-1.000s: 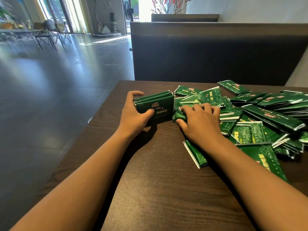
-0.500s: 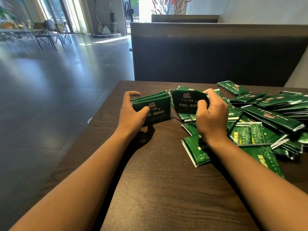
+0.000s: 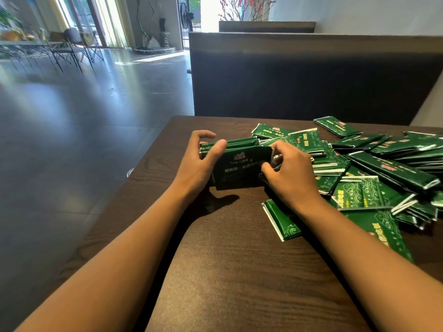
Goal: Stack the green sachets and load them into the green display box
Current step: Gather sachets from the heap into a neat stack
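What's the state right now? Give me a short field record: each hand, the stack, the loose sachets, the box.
left hand: grips the left end of the stack, thumb at front
right hand: pinches the front sachet against the stack's near face
stack: sachets on edge on the table, held between both hands
loose sachets: scattered pile to the right, one lying near the right wrist
display box: not in view
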